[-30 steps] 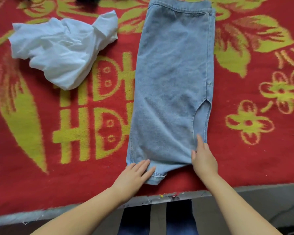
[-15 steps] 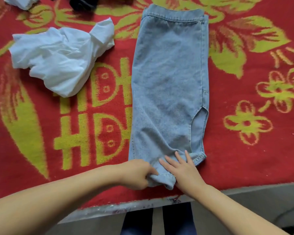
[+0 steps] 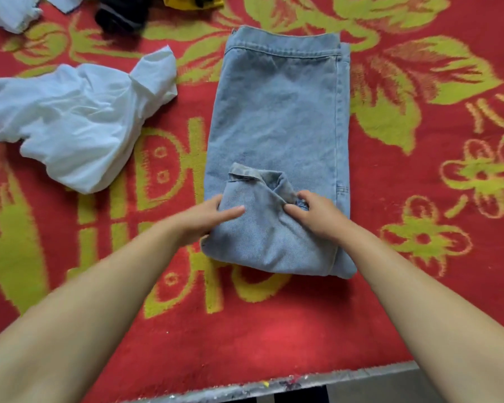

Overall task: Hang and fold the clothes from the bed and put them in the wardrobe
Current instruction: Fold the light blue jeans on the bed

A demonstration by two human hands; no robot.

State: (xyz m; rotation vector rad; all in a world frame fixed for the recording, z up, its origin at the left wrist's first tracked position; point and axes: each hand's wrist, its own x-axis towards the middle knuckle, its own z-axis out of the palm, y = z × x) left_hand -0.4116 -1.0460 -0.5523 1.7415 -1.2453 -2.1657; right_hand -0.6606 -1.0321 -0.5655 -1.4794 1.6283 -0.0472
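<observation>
Light blue jeans (image 3: 277, 112) lie lengthwise on the red and yellow bed blanket (image 3: 274, 330), waistband at the far end. Their near leg ends are turned up and over onto the rest of the denim. My left hand (image 3: 207, 218) grips the left side of that folded-over part, thumb on top. My right hand (image 3: 317, 213) pinches its right side, fingers curled into the cloth. A crumpled white garment (image 3: 79, 123) lies to the left of the jeans.
Along the far edge are a black garment (image 3: 122, 13), a yellow one (image 3: 192, 1) and more white cloth (image 3: 9, 10). The bed's pale front edge (image 3: 303, 382) runs across the bottom.
Both hands took hold of the jeans' leg ends near the bed edge and carried them away from me, folding them over. The view has moved closer.
</observation>
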